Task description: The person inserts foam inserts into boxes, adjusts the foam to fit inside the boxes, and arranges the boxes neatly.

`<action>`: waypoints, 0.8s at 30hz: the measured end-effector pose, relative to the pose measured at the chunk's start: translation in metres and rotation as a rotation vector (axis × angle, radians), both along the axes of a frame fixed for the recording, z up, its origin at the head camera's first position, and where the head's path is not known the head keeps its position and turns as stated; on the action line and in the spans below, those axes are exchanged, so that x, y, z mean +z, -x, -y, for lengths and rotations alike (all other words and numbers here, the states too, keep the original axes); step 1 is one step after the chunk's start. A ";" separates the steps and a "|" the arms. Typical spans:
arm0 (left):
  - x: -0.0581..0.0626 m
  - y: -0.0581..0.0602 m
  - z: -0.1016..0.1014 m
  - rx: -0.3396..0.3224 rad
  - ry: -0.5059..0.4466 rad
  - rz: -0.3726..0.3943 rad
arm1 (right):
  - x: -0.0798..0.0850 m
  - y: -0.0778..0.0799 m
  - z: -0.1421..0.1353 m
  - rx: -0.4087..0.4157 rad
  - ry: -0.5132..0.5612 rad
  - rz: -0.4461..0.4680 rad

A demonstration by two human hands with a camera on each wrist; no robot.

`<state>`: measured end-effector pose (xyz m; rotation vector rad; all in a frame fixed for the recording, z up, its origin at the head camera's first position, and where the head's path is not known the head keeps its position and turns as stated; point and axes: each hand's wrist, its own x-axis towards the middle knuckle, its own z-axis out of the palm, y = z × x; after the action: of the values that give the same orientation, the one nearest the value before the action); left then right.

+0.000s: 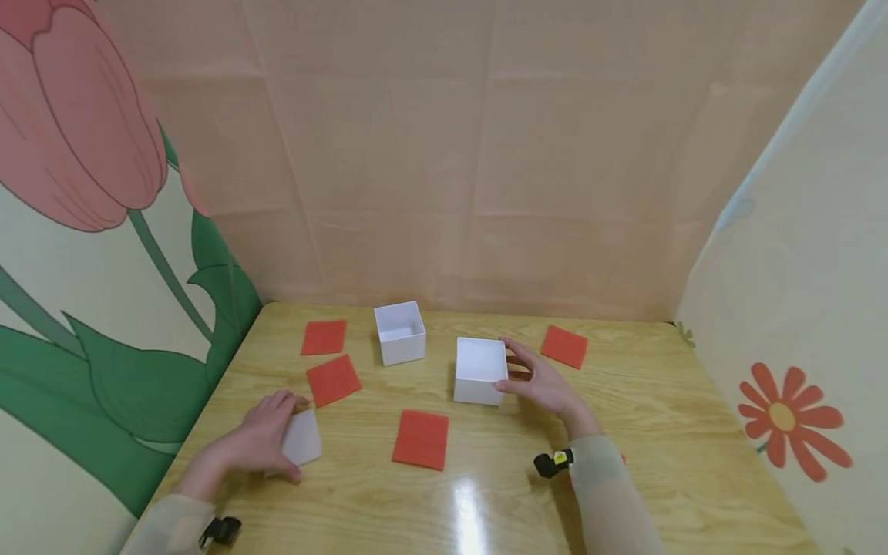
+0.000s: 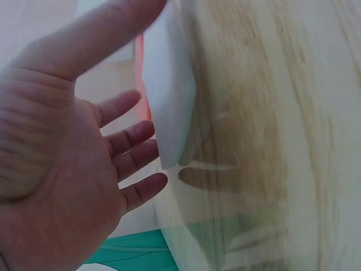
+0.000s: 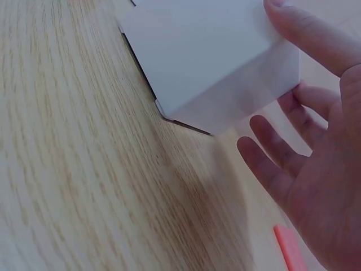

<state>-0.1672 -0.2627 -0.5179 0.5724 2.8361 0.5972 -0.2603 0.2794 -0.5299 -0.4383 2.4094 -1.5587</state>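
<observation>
My right hand (image 1: 548, 385) grips a white box (image 1: 479, 391) at its right side, with the thumb at the near corner and a finger at the far corner. In the right wrist view, the box's smooth white side (image 3: 197, 51) lies between thumb and fingertips, while the lower fingers are spread apart from it. At the left, my left hand (image 1: 258, 441) spans a pale, white square-looking piece (image 1: 305, 438). In the left wrist view, its fingers (image 2: 132, 138) are loosely extended beside the white piece (image 2: 169, 90); whether they touch it is unclear.
An open white box (image 1: 400, 351) stands further back. Red squares lie around: two at the left, one (image 1: 421, 439) near the middle, one (image 1: 565, 347) at the back right. Something red (image 1: 623, 459) is mostly hidden behind the right forearm. A beige backdrop (image 1: 472, 169) borders the wooden table (image 1: 368, 509).
</observation>
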 end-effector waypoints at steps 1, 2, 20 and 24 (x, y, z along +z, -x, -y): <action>0.000 0.000 0.001 0.004 0.008 0.000 | 0.000 0.000 0.000 -0.001 0.005 0.005; 0.000 -0.001 0.001 0.008 0.014 0.001 | 0.000 -0.001 0.000 -0.001 0.009 0.010; 0.002 -0.002 0.010 -0.014 -0.028 -0.022 | -0.003 0.001 -0.001 0.008 0.022 0.021; 0.003 -0.003 0.010 -0.016 -0.048 -0.025 | -0.004 0.002 -0.002 0.004 0.015 0.021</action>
<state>-0.1646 -0.2726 -0.5145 0.6139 2.8443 0.6612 -0.2621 0.2819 -0.5341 -0.4270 2.3813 -1.5731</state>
